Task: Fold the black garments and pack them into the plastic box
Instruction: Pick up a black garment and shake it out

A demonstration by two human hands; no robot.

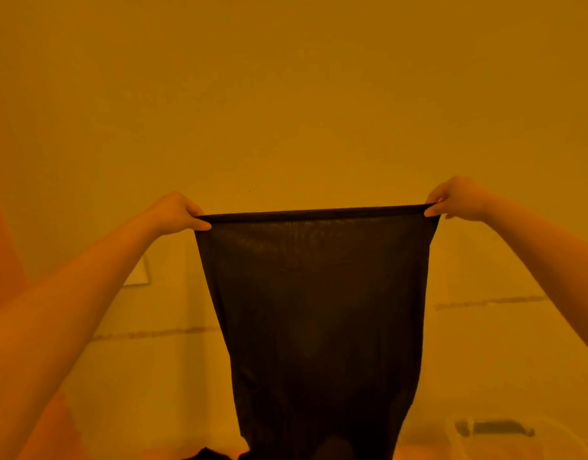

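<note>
While we hold the black garment [314, 310] stretched in the air across the middle of the frame, the left hand [176, 212] and right hand [453, 197] each pinching a top corner, a slack pinch on that thin fabric could let a corner slip and the piece bunch up. The plastic box [505, 429] sits well apart at lower right, so we might miss it. We can read no writing or label anywhere.

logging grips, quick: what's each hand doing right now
Left hand: fingers pinch the left top corner of the black garment.
Right hand: fingers pinch the right top corner of it, held up taut.
</note>
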